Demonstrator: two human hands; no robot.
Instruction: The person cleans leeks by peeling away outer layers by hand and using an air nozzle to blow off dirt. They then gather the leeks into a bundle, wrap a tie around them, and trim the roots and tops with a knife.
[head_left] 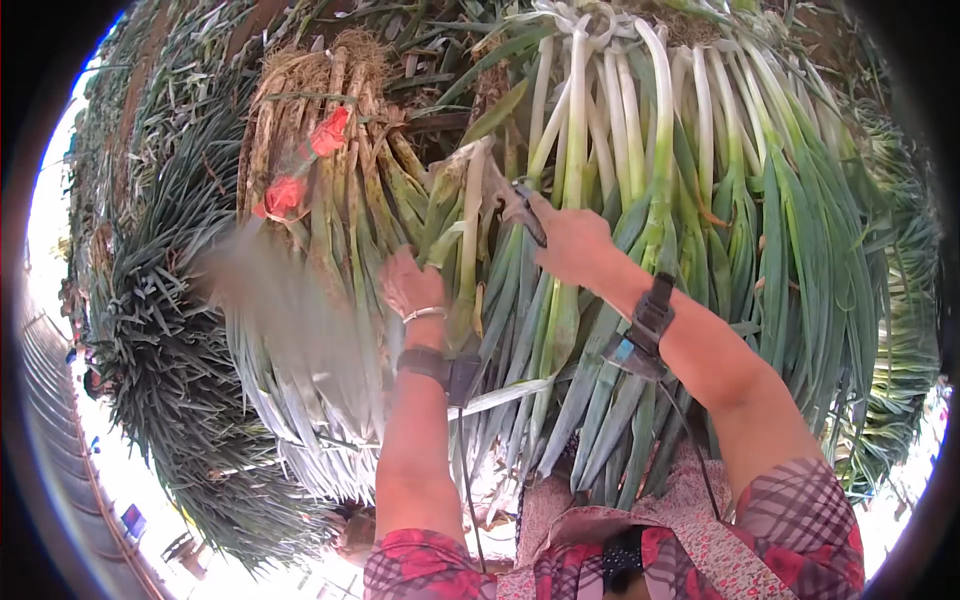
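Note:
My left hand [410, 285] is closed around a green onion [450, 225], one with yellowed outer leaves and its pale end pointing up. Just to its right, my right hand [575, 240] grips a small dark tool [530, 213], whose kind I cannot make out. A strip of dry, brownish peel [497, 185] is at the tool's tip, beside the onion's upper end. Left of my left hand lies a bundle of unpeeled green onions [345, 170] with brown roots and red ties [330, 130]. A grey motion blur covers part of its leaves.
Peeled green onions [610, 130] with white stems lie spread at the right, leaves toward me. Big heaps of green onions [170, 290] rise at the far left, and more onions [900, 330] line the right edge. Cables hang from both wrist devices.

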